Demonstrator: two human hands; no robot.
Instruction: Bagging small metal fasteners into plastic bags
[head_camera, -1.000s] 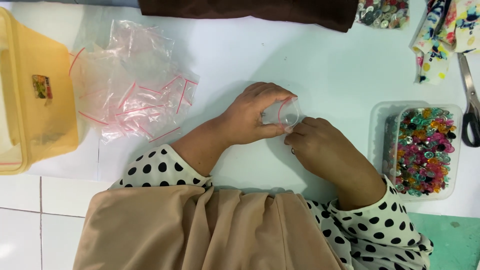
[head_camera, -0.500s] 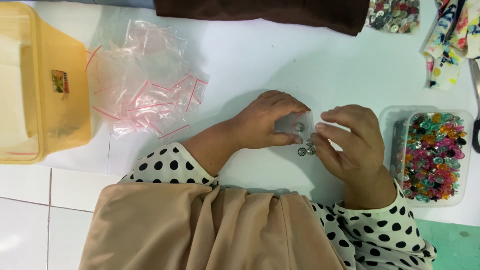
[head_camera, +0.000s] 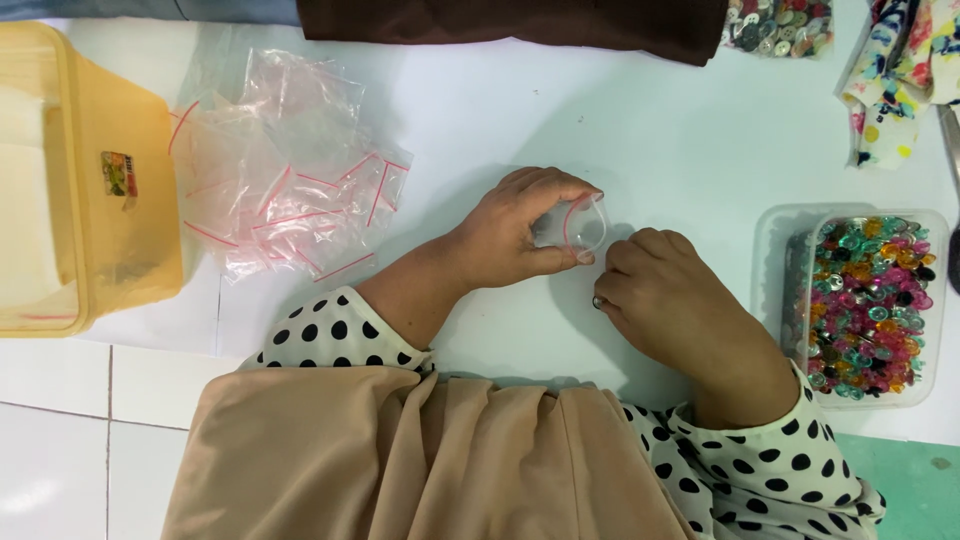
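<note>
The left hand (head_camera: 520, 232) pinches a small clear bag (head_camera: 583, 222), but its contents are too small to make out. The right hand's (head_camera: 668, 305) fingertips curl under, hiding all but a glint of the tiny piece (head_camera: 598, 301) in them. The button pile (head_camera: 778, 24) and scissors (head_camera: 950, 150) run off the edges, and the yellow box (head_camera: 70, 180) is cut at the left.

1. Small clear zip bag (head_camera: 583, 222) with red seal strip, pinched open, held upright mid-table.
2. Small dark button (head_camera: 598, 301), just below-right of bag, at fingertips.
</note>
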